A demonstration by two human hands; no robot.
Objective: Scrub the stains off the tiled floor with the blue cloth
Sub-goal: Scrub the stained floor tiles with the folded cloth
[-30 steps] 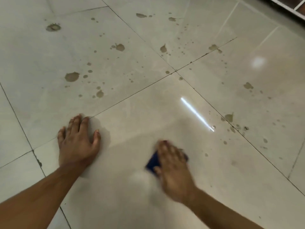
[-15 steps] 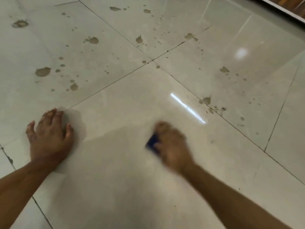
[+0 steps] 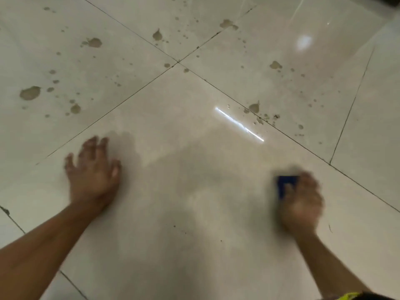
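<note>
Head view: left hand lies flat with fingers spread on the tiled floor, holding nothing; right hand, motion-blurred, is pressed over the blue cloth, which sits on the near tile with one corner showing at the fingertips, but the blur hides whether the fingers curl round it. Brown stains dot the farther tiles, and a bright light streak reflects near the grout line.

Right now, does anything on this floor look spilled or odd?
Yes. Brown stains spatter the far tiles, some along the grout by the glare streak. The tile under the hands looks nearly clean.
</note>
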